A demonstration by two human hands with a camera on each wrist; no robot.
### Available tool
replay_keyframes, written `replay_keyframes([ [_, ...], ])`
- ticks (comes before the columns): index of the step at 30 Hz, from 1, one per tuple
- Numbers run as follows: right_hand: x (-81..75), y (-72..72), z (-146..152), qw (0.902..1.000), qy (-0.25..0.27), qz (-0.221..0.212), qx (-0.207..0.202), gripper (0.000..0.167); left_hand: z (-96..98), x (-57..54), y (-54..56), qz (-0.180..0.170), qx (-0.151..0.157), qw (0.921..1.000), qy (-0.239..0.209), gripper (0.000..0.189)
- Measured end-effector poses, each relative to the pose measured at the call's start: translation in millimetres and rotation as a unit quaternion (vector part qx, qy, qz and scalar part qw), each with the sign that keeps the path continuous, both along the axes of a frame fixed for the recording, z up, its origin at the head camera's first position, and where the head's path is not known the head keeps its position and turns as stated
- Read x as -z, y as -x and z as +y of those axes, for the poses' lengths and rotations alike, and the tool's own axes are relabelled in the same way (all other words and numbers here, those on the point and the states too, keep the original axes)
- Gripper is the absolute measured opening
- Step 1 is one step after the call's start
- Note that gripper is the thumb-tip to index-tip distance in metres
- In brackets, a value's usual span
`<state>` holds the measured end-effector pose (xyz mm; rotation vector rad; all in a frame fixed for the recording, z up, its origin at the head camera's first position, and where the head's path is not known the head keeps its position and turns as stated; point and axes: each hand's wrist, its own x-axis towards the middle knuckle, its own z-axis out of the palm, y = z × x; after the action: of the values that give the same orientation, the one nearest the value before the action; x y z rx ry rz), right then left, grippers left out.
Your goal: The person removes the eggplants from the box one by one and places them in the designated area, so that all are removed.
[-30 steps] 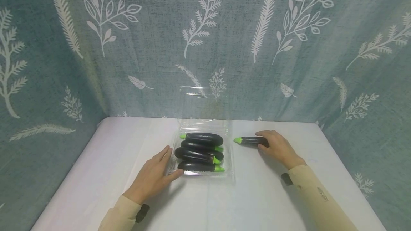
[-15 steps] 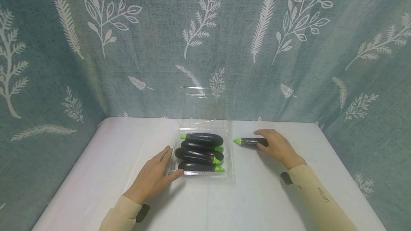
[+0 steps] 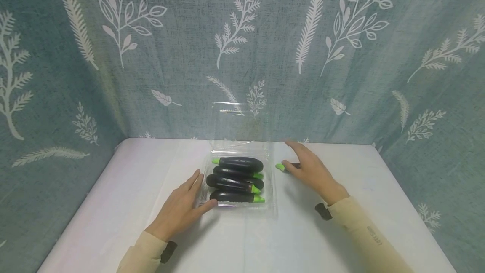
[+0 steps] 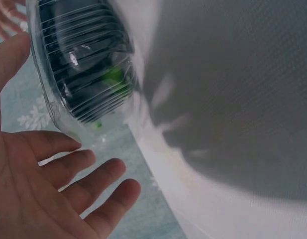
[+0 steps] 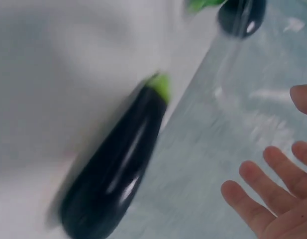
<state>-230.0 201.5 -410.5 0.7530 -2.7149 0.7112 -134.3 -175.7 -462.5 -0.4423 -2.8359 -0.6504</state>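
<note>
A clear, thin plastic container with ribbed walls sits on the pale, finely textured surface; its see-through lid stands raised at the back, with light catching its creases; inside, several eggplants lie crosswise in a row, long, rounded and glossy black, some of their bright green caps pointing left and others right.

The left hand lies at the container's near left corner, thumb along the front edge and fingers spread by the side wall; its grip is slack and clasps nothing; whether it presses the plastic cannot be told.

To the right of the container, and apart from it, a lone eggplant rests on its side on the surface, smooth and shiny, tapering to its green cap; the right hand is over it, fingers extended, its grip released and the eggplant free of it.

Behind hangs blue-green woven cloth printed with white leafy sprigs.
</note>
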Motion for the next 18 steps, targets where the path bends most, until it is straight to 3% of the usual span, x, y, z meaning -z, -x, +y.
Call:
replay_keyframes([
  [9,-5.8,-23.8,-48,0.9986,0.018,-0.005,-0.048,0.076,0.6,1.5,1.6,-0.011,-0.001,0.9999,0.002,0.095],
  [18,5.7,-37.2,-86,0.9954,-0.009,-0.029,-0.091,0.079,1.2,0.0,2.1,-0.001,0.001,1.0000,0.005,0.093],
])
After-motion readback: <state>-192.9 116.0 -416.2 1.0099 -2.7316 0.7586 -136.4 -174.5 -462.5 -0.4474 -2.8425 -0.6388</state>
